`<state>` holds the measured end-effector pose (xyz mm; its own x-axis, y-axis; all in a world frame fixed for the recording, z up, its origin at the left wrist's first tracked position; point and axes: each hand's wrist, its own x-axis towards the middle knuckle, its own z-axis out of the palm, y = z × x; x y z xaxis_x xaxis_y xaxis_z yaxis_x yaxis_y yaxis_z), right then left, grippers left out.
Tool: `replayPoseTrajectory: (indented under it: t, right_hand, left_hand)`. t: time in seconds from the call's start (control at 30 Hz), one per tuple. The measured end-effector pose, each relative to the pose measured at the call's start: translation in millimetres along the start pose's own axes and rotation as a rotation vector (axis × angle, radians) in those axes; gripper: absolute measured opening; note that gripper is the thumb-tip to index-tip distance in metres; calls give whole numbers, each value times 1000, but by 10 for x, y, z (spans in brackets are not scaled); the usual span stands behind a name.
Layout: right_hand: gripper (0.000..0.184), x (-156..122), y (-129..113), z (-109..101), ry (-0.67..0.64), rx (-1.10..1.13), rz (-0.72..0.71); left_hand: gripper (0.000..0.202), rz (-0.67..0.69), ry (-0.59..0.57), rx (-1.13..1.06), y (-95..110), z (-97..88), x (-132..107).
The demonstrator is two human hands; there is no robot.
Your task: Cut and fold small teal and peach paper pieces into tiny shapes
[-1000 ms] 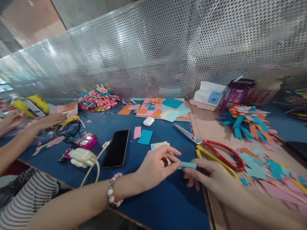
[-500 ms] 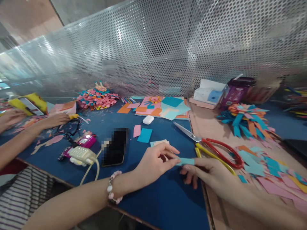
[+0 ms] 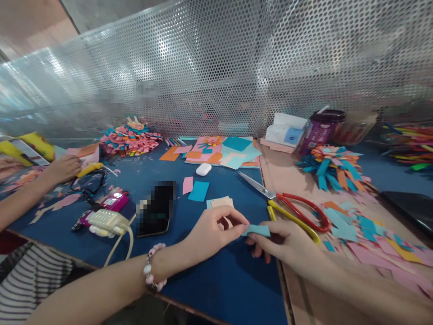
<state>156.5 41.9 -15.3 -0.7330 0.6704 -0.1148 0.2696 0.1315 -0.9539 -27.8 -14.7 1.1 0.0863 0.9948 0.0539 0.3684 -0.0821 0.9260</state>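
Observation:
A small light-teal paper strip is stretched between my two hands over the blue table. My left hand, with a beaded bracelet on its wrist, pinches the strip's left end between thumb and index finger. The right end is gripped by my right hand, its other fingers curled below. Just beyond my left hand lie cream and pale-blue paper pieces. Scissors with red handles rest beside my right hand, blades pointing away to the left; a yellow handle lies under them.
A phone, a cable and a purple device lie to the left. Behind them another person's hand works among scraps. Paper sheets, a white case, a cup and a paper-strip cluster stand farther back.
The view has turned slightly right, so everything sits a little farther left. My fingers have shifted slightly on the teal strip. The other person's hand has moved back slightly.

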Motion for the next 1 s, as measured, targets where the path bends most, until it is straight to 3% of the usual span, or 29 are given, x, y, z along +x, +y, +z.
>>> replayPoseTrajectory:
  t: [0.47, 1.0]
  right_hand:
    - [32, -11, -18, 9, -10, -87, -63]
    - [27, -14, -25, 21, -38, 33, 29]
  left_hand:
    - [15, 22, 34, 58, 71, 38, -52]
    - [15, 23, 18, -11, 106, 56, -46]
